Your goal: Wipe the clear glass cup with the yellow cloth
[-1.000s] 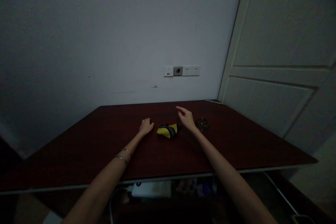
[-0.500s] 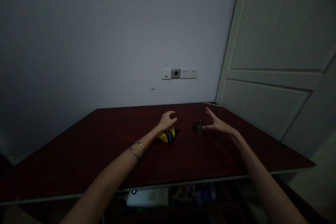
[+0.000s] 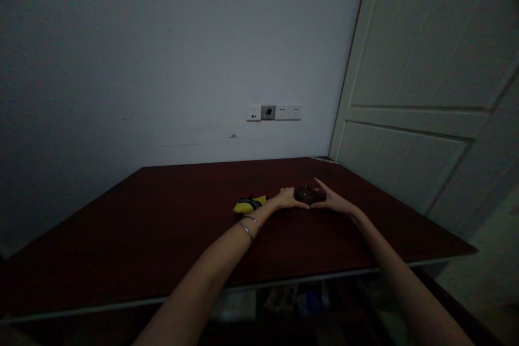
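- dim room, pale wall behind a dark red tabletop. quick, hands?
- both out over the table, side by side. left hand and right hand curve round a dark round glass dish.
- dish where, exactly?
- between them, on the tabletop. left hand at its left edge, right hand at its right, thumbs nearly meeting on the near side.
- gripping it?
- can't tell. right thumb and forefinger spread wide, left fingers partly hidden; too dark to confirm a hold.
- ok. next out?
- two bracelets on the left wrist. yellow-and-black cloth-like bundle just left of that wrist, partly behind the forearm, well apart from the right hand.
- further?
- thin pale strip at the far right corner. row of wall plates above the back edge, one grey with a dark knob. panelled door at right.
- under the table edge?
- pale flat item plus clutter, too dim to name.
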`<move>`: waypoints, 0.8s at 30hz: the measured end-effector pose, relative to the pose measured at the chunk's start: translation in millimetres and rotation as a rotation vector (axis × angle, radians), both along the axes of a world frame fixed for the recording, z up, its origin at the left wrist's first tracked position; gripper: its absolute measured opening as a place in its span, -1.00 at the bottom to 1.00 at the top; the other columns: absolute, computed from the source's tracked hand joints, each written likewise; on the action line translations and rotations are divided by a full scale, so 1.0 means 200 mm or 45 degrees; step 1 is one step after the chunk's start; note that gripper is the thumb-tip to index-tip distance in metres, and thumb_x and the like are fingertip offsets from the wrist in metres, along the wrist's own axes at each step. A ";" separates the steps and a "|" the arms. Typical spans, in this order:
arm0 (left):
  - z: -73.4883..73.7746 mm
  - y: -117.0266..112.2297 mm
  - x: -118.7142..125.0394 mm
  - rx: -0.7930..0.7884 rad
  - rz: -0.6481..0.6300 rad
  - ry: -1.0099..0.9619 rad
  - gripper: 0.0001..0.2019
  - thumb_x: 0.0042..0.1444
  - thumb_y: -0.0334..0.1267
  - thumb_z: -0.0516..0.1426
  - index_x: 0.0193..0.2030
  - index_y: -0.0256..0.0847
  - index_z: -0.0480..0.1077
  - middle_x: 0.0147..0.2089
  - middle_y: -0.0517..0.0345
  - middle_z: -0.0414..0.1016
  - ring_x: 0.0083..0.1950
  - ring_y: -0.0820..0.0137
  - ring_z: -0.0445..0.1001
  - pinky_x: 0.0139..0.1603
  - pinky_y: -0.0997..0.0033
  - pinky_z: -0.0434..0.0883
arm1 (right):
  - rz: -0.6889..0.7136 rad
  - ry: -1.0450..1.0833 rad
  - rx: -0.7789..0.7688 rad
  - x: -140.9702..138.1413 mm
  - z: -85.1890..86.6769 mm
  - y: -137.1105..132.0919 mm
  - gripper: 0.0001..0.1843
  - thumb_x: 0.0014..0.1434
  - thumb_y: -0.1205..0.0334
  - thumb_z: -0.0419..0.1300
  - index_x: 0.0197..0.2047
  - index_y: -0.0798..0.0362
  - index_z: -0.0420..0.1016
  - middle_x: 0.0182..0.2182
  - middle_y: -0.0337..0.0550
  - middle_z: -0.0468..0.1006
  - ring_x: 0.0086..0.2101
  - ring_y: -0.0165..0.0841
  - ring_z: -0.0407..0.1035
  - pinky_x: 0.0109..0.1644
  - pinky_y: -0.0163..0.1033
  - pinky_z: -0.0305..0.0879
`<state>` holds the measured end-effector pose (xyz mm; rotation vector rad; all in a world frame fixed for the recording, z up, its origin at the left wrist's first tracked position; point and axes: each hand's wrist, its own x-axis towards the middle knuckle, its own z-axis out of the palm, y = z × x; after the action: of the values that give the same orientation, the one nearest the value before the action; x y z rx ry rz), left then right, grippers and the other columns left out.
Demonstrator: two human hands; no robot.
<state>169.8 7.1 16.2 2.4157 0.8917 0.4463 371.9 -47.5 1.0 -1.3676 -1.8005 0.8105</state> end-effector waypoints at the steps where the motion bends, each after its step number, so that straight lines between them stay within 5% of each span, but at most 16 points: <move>1: -0.01 0.00 0.01 0.014 0.014 0.008 -0.31 -0.32 0.13 0.23 -0.05 -0.25 0.34 -0.07 -0.03 0.44 -0.01 0.14 0.37 0.01 0.20 0.26 | -0.003 0.000 0.010 0.00 0.00 0.00 0.18 -0.20 0.11 0.32 0.28 0.10 -0.40 0.05 0.15 0.29 0.05 -0.18 0.23 0.16 -0.03 0.08; 6: -0.01 0.00 0.03 0.043 0.129 0.047 -0.35 -0.29 0.11 0.22 -0.06 -0.25 0.35 -0.05 -0.03 0.44 0.03 0.14 0.35 0.08 0.16 0.19 | -0.041 -0.003 0.055 0.00 -0.01 0.01 0.12 -0.19 0.11 0.32 0.28 0.06 -0.31 0.04 0.12 0.30 0.03 -0.18 0.26 0.15 -0.02 0.11; 18: -0.02 0.01 0.00 -0.025 0.111 -0.097 -0.51 -0.18 -0.04 0.21 -0.08 -0.23 0.39 -0.12 0.04 0.48 -0.09 0.25 0.42 -0.04 0.29 0.30 | -0.075 0.054 0.096 -0.02 -0.03 0.03 0.18 -0.27 0.08 0.35 0.27 0.11 -0.28 -0.01 0.11 0.37 -0.03 -0.18 0.32 0.11 -0.05 0.15; 24: 0.09 0.06 -0.09 0.001 0.068 -0.177 -0.49 -0.17 -0.05 0.20 -0.09 -0.34 0.40 -0.17 -0.01 0.49 -0.19 0.28 0.43 -0.17 0.36 0.34 | -0.048 0.203 0.173 -0.13 0.10 0.04 0.16 -0.27 0.11 0.35 0.27 0.04 -0.27 -0.04 0.07 0.39 -0.07 -0.15 0.35 0.02 -0.03 0.26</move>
<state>151.1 18.2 35.1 2.3335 0.8969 0.6264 346.1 -38.9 21.0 -1.2112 -1.6701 0.7416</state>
